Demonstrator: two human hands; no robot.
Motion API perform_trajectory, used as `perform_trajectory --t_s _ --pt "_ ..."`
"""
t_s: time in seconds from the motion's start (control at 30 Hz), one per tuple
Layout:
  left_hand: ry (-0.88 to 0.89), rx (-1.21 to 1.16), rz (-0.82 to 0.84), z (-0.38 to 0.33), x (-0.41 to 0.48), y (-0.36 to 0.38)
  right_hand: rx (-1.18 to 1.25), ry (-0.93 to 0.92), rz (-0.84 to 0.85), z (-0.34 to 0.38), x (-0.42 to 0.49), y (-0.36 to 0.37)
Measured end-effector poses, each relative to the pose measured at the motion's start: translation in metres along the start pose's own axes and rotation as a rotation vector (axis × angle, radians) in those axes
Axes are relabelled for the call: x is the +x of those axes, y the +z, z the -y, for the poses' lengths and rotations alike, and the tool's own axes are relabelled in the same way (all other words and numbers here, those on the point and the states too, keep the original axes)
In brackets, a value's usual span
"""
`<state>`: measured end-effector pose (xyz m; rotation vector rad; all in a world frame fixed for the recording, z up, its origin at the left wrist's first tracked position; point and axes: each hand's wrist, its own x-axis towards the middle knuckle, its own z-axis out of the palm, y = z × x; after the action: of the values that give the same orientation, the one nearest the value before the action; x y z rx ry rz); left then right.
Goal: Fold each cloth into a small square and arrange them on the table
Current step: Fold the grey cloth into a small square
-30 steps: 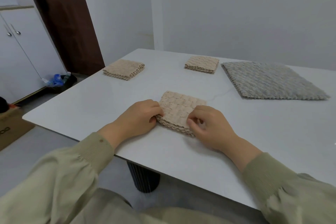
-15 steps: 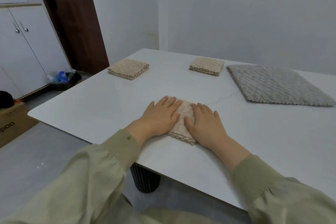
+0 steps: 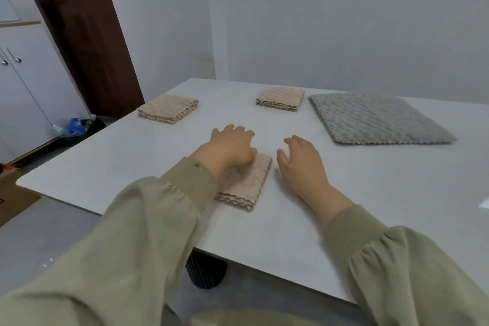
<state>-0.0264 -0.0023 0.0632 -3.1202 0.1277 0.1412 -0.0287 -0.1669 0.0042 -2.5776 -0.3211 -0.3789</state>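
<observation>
— Pale walls, a dark brown door at upper left, and a white tabletop across the middle of the frame. What are the fingers doing?

— On the left hand the fingers lie loosely spread and grip nothing. The palm rests on the far-left part of the near cloth, a beige folded square at lower centre. I'd say that weight is there to flatten the layers so the fold keeps its shape.

— And the other?

— The right hand sits just beside that cloth's right edge, its fingers relaxed, slightly bent and empty. Whether it touches the tabletop I cannot tell.

— Further out?

— A left beige square lies at centre left, toward the door, and a far beige square at upper centre. Both are folded and well apart from each other and from the near cloth. That reads as a deliberate spread, each given its own spot.

— What's left to do?

— The grey cloth at upper right, just beside the far beige square, lies flat and unfolded. By my reckoning it is the last to fold, and the free right hand is the one closer to it.

— Any worry?

— The weave looks thick, so the near cloth's stacked layers may spring up once the palm lifts.
</observation>
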Motion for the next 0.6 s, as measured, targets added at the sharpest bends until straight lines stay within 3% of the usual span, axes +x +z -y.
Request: perform_trajectory --t_s 0.27,0.43,0.6 --pt "-0.06 -0.417 -0.112 -0.14 0.07 0.031 -0.183 0.204 -0.099 -0.101 0.035 -0.039" --pt "-0.08 -0.469 -0.297 -0.183 0.103 0.045 -0.24 0.153 -0.087 -0.136 0.059 -0.045" --pt "0.081 -0.587 -0.334 -0.198 0.13 0.042 -0.324 0.193 -0.058 -0.176 0.073 -0.065"
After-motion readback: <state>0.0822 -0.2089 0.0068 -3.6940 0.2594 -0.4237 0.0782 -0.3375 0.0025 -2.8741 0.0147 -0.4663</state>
